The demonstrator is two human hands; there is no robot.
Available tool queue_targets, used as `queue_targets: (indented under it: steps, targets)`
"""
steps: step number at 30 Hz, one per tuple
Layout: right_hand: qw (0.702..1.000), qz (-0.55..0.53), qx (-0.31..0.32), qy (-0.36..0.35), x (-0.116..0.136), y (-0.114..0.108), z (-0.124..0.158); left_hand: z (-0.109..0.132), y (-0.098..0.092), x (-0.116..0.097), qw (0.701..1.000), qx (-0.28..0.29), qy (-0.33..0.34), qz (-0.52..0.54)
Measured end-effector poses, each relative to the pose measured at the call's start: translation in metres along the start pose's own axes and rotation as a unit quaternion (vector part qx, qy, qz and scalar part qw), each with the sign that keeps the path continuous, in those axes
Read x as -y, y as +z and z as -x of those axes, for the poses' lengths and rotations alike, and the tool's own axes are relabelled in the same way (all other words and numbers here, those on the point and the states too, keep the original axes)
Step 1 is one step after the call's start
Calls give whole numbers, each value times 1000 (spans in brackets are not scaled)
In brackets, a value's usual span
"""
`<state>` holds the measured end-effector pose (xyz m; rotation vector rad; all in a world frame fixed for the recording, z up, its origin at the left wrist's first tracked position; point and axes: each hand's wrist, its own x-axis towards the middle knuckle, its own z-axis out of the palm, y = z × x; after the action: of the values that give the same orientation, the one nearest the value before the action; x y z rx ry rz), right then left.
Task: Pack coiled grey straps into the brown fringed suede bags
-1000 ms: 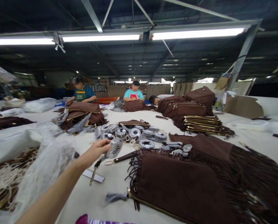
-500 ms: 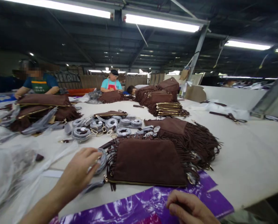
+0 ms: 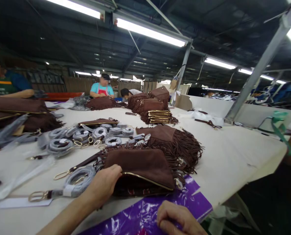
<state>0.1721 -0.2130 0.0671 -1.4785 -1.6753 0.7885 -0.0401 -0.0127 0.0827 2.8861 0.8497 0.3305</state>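
My left hand [image 3: 103, 186] grips the near left edge of a brown suede fringed bag [image 3: 140, 168] and lifts its top side, so the gold zipper line gapes. A wrapped strap coil [image 3: 78, 179] with a gold buckle lies just left of that hand on the table. My right hand [image 3: 177, 219] rests at the bottom edge with fingers curled down on a purple plastic bag [image 3: 140, 218]. Whether those fingers hold the plastic is unclear.
Several wrapped strap coils [image 3: 99, 133] lie mid-table. Behind the near bag sits another fringed bag [image 3: 175, 140], and stacks of bags [image 3: 157, 111] stand farther back. Co-workers [image 3: 101, 89] work at the far side. A white table [image 3: 233, 156] edge runs at right, with a metal post [image 3: 258, 68] beyond.
My left hand has let go of the strap coil, which now lies on the table, and has taken hold of the bag's edge. My view has swung right.
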Motion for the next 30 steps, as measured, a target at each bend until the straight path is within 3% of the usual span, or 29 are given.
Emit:
queue_targets:
  steps: [4,7,11,14,19,22,25,28,30]
  targets:
    - [997,-34,-5,-67,22,-7,-23,-15,-32,-6,999,-24,-23,31]
    - [997,-15,-20,-71,33,-8,-47,-23,-43,-8,998,-32,-26,38]
    - [996,-8,-44,-77,35,-8,-68,-25,-45,-4,994,-54,-38,82]
    - [998,-7,-15,-65,33,-8,-70,-26,-44,4,988,-62,-53,132]
    - [993,116,12,-27,24,-9,-62,-26,-45,12,985,-60,-55,150]
    - [995,93,9,-30,23,-17,-61,-22,-45,1,991,-99,-33,79]
    - [999,31,15,-30,25,-28,-63,-16,-41,-28,986,-155,54,-13]
    - [999,-32,15,-17,23,-39,-66,-15,-26,-60,987,-61,144,-28]
    - [998,-67,10,-8,19,-44,-67,-23,-11,-73,990,26,138,11]
